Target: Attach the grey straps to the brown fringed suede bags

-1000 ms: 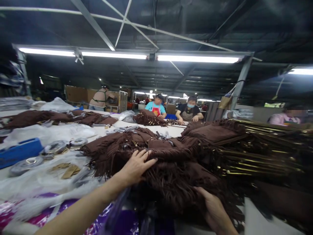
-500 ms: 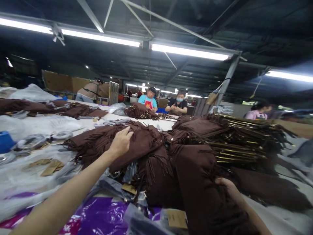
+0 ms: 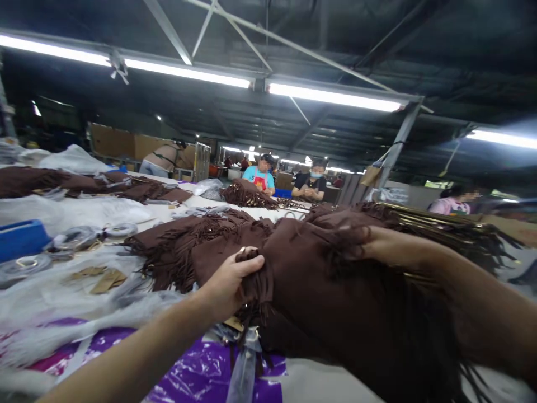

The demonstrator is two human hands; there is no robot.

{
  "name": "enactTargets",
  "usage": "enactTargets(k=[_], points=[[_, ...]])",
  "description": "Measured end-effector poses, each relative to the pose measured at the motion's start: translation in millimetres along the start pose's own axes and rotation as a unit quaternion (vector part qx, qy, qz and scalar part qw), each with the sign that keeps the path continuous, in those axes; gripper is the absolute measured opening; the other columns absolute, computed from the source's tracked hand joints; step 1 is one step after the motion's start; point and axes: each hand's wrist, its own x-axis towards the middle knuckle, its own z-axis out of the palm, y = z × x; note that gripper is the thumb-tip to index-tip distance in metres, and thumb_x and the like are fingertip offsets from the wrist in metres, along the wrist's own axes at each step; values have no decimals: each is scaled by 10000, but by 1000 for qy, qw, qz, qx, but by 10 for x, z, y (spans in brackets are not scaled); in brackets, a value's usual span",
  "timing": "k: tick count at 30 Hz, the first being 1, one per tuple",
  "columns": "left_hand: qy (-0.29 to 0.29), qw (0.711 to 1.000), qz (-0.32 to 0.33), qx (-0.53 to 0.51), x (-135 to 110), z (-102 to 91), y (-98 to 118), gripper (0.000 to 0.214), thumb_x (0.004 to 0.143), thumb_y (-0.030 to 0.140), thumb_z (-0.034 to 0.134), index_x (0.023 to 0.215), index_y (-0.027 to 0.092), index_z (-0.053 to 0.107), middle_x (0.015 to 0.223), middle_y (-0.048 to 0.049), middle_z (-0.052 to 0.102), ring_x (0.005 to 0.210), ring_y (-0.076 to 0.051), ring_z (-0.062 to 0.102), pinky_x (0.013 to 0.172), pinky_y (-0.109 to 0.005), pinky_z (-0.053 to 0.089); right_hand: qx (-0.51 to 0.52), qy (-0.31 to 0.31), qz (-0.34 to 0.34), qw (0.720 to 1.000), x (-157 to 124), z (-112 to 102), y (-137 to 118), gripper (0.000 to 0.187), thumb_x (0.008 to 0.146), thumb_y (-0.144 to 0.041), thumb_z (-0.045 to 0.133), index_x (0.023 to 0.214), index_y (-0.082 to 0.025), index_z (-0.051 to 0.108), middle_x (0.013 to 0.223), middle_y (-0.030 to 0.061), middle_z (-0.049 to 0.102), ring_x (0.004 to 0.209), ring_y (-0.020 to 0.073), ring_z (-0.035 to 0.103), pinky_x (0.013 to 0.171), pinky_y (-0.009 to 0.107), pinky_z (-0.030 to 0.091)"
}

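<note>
- Large dark brown, suede-like fringed fabric piece [image 3: 310, 302]: slung across the foreground between both arms, its lower part draping towards the viewer; the heap beneath probably props its upper part.
- Left hand [image 3: 230, 280]: thumb and curled fingers gripping a gathered bunch of fringe at the piece's left edge, a hold that likely steadies this side.
- Right hand [image 3: 367, 243]: at the piece's upper right edge, forearm crossing above the cloth; its fingers blur into dark fringe, so whether they are closed cannot be told. The raised position probably spreads the cloth sideways.
- Heap of brown fringed pieces [image 3: 172, 240]: beyond the left hand, loosely overlapping, apparently within easy reach.
- Stack of brown pieces with gold-coloured metallic edges [image 3: 436, 223]: behind the right forearm, laid flat with edges roughly aligned, presumably for orderly piling.
- Glossy purple plastic sheet [image 3: 197, 369]: beneath the left forearm, perhaps as packing or surface cover.
- Blue plastic tray [image 3: 23, 239]: far left, beside grey coiled bundles [image 3: 78, 238], well apart from both hands.
- Co-worker in a turquoise top and red apron [image 3: 260, 178]: seen across the table, behind another fringed pile [image 3: 243, 193].
</note>
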Motion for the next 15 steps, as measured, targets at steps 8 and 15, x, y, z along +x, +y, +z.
enactTargets(k=[8,15], points=[[189,947,14,260,116,-1056,-518,151,708,259,675,741,175,554,692,-2,636,682,-198,642,631,-297,523,-283,86,-26,955,661,830,112,185,870,-161,573,998,-193,702,1062,86,693,1001,220,617,892,308,441],[140,561,259,774,-35,-954,-307,272,844,176,504,1108,177,571,1092,-122,622,961,-281,591,816,-407,459,-284,61,64,955,-316,1031,981,159,796,-136,545,832,-189,691,700,19,678,657,178,623,619,248,448]])
